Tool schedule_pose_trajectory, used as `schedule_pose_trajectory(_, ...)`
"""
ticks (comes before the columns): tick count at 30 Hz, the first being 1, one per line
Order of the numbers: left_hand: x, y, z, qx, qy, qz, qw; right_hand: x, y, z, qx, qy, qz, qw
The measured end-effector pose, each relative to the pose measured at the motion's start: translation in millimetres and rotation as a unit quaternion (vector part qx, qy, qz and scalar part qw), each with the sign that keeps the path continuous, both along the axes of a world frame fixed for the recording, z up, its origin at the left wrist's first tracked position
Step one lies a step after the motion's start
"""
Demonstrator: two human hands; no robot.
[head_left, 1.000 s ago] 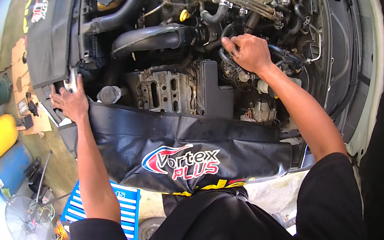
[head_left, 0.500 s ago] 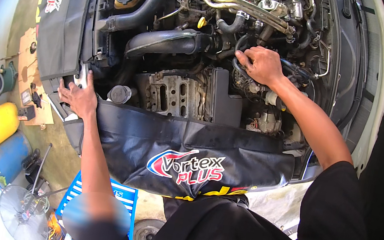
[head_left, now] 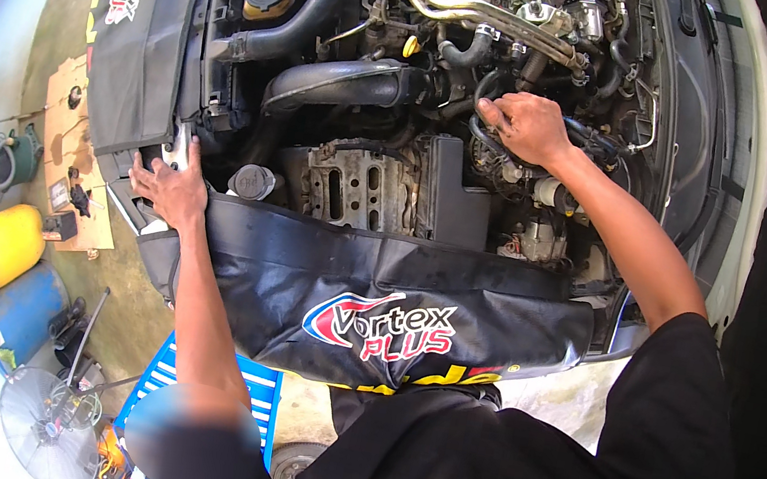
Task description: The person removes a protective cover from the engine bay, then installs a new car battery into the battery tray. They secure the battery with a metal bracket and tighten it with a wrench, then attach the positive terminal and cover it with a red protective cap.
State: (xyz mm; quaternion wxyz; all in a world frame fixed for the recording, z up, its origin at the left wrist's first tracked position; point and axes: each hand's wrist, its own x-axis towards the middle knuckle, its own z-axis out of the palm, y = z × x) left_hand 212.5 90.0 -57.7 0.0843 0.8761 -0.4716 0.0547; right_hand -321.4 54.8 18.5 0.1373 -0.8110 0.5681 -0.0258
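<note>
Left hand [head_left: 169, 189] spread against a silvery metal piece [head_left: 181, 148], right hand [head_left: 526, 127] curled beside a black hose [head_left: 486, 84], its grip unclear.

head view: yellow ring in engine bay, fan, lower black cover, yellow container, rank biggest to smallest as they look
1. Lower black cover
2. Fan
3. Yellow container
4. Yellow ring

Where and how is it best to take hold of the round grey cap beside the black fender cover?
Likely by the outer rim of the round grey cap, fingertips spread around it, from above: its round top faces the camera, uncovered, while the black fender cover crowds its near side. The left hand is closest.
</note>
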Motion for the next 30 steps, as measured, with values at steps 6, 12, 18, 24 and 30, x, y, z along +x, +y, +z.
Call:
schedule_pose_trajectory(6,6,5,-4,0.004,-0.004,-0.003,1.000,4,5,-9,-0.022,-0.021,-0.018,0.999)
schedule_pose_trajectory(12,7,4,-8,0.009,-0.008,-0.003,1.000,6,10,-15,-0.081,-0.016,-0.013,0.996)
schedule_pose_trajectory(18,8,4,-8,-0.012,-0.020,-0.014,1.000,9,6,-10,-0.076,-0.006,-0.021,0.997)
schedule_pose_trajectory(24,6,3,0,-0.019,0.001,-0.015,1.000,1,-1,-2,-0.012,-0.010,-0.030,0.999)
schedule_pose_trajectory(30,8,4,-3,-0.019,-0.004,-0.020,1.000,7,6,-3,-0.060,-0.013,-0.012,0.998)
